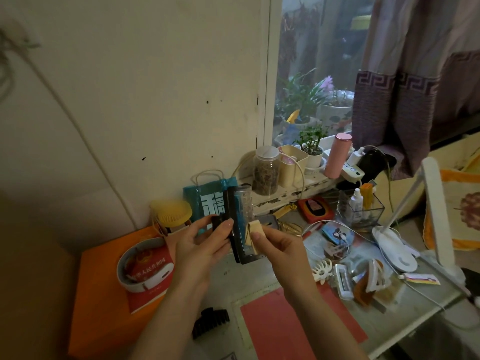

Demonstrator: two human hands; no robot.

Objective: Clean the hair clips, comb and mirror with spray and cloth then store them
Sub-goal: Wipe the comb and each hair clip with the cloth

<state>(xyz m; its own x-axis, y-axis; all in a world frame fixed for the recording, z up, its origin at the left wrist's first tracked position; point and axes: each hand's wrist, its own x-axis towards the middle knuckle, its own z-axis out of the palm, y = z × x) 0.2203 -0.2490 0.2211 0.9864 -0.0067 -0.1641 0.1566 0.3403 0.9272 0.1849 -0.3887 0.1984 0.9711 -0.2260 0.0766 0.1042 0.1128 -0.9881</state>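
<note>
A black claw clip [211, 324] is lying on the cluttered tabletop [283, 271] nearest the viewer. Above it, the left hand [200, 252] is gripping a dark rectangular hair clip [240, 224] while the right hand's [279, 249] fingers are pinching a tan cloth [255, 229] against it. Potted plants [311, 149] are lining the windowsill beyond.

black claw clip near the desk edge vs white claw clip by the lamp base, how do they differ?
The black claw clip is dark and looks larger; the white claw clip is pale and looks smaller. The black one lies alone by the red sheet; the white one lies among other clips. Both rest on the desk, untouched by either hand.
</note>
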